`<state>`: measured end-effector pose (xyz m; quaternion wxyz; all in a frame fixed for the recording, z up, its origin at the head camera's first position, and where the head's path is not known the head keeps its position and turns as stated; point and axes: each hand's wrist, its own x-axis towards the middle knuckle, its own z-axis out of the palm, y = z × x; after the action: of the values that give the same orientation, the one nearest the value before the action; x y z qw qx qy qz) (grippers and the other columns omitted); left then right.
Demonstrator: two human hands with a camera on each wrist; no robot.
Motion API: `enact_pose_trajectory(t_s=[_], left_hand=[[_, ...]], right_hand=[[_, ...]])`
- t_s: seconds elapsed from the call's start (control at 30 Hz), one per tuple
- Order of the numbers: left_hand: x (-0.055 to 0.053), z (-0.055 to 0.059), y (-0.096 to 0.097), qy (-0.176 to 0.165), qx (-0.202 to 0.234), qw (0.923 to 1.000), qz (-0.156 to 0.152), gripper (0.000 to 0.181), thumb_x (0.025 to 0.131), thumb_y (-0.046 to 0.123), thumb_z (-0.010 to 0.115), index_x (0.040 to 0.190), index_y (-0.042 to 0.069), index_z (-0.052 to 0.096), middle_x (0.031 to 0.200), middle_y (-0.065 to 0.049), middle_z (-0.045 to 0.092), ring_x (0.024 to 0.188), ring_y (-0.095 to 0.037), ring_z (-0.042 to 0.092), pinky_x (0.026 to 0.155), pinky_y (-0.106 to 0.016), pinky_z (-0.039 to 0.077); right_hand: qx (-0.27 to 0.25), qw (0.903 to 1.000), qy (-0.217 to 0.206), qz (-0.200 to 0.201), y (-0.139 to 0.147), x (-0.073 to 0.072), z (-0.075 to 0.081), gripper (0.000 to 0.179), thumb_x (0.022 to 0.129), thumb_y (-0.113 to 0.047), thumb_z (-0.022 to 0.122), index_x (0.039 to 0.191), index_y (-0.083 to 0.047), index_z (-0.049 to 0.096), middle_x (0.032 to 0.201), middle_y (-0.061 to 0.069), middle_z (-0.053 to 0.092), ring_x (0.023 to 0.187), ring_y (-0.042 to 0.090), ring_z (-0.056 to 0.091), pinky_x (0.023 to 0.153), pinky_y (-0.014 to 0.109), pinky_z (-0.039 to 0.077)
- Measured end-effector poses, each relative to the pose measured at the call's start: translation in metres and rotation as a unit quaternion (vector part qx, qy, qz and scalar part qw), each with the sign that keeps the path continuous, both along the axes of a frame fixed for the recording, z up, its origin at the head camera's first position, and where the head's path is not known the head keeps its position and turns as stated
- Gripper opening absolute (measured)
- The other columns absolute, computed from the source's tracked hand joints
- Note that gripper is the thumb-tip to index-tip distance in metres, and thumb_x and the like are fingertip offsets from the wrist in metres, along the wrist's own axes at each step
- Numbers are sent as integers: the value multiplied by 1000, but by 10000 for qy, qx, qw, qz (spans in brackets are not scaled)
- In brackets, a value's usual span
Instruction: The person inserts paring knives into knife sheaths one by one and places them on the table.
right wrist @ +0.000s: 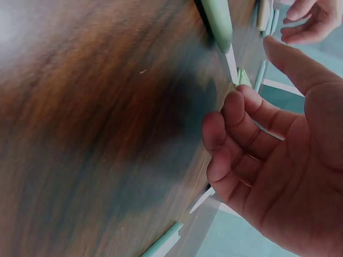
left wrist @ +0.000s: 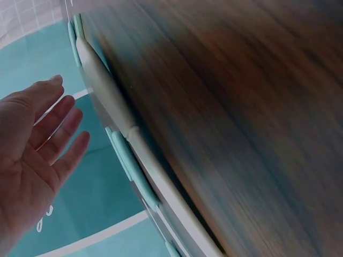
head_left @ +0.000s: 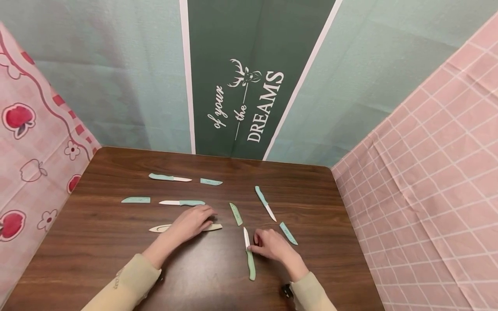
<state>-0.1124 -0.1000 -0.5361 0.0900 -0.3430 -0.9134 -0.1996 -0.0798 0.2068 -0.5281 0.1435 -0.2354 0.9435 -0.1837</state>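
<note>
From the head, the cream knife is partly hidden by the left hand; bare table is left between that and the green knife, beside the right hand. From the left wrist, fingers are seen apart, gripping nothing. From the right wrist, loosely bent fingers are seen holding nothing; the green handle is cut off.

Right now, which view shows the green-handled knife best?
Head: it has the green-handled knife in frame end to end. Right wrist gives the handle closer but cropped, blade foreshortened. Left wrist: only a green sliver; can't tell if that's it.
</note>
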Motion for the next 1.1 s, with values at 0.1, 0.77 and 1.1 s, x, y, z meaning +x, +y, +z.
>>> enact_pose_trajectory(t_s=[0.1, 0.77, 1.1], left_hand=[[-4, -1, 7, 23, 42, 10000, -87, 24, 89, 14, 75, 111, 9, 71, 106, -4, 70, 99, -21, 69, 87, -38, 57], [-21, 2, 63, -265, -666, 9965, -420, 32, 85, 11, 77, 116, 9, 68, 121, -9, 66, 115, -28, 62, 93, -43, 55], [-29, -2, 76, -340, -820, 9948, -503, 32, 89, 4, 71, 120, 10, 68, 131, -12, 63, 124, -29, 59, 102, -43, 51]], right_hand=[[99, 9999, -74, 47, 0, 4, 2, 39, 83, -43, 79, 73, -12, 57, 58, -13, 40, 50, 0, 34, 47, 18, 28], [738, 9963, -421, 122, -2, 11, 4, 45, 78, -51, 80, 64, -17, 54, 54, -13, 43, 47, 2, 37, 46, 21, 31], [724, 9968, -224, 242, -6, 15, 1, 41, 79, -43, 81, 63, -17, 53, 55, -12, 44, 48, 2, 38, 47, 20, 32]])
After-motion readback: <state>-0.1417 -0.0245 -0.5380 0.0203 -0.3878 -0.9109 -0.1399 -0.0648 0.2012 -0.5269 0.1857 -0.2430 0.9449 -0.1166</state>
